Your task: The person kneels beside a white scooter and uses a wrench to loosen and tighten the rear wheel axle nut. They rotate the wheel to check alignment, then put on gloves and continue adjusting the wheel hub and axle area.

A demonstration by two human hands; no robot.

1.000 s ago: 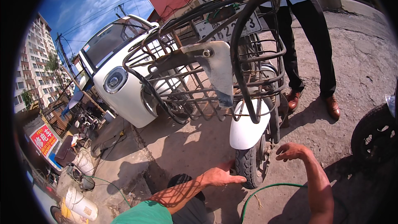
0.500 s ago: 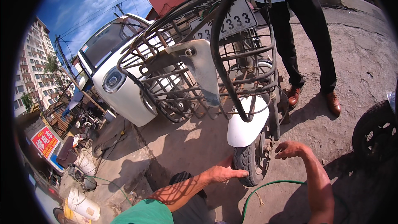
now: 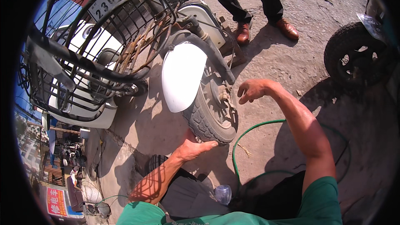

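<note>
A front wheel (image 3: 208, 118) with a dusty, treaded tyre stands tilted in the middle, under a white mudguard (image 3: 183, 77). My left hand (image 3: 192, 149) grips the tyre low on its near left side. The thumb lies along the tread, and the other fingers are partly hidden behind the rubber. To the right of the wheel hub (image 3: 225, 96), my right hand (image 3: 252, 90) hovers with loosely curled fingers, apart from the wheel. No object shows in it. The fork leg (image 3: 214, 58) runs down to the wheel from above.
A black wire basket (image 3: 100, 54) overhangs the upper left, with a white vehicle (image 3: 89, 110) behind it. A person in brown shoes (image 3: 287, 29) stands beyond the wheel. Another wheel (image 3: 354, 54) is at right. A green hose (image 3: 254, 126) loops over the ground near a clear cup (image 3: 223, 194).
The view has swung down and right, so the wheel and basket appear farther left. The wheel shows more of its hub side. My left hand stays on the tyre; my right stays beside the hub.
</note>
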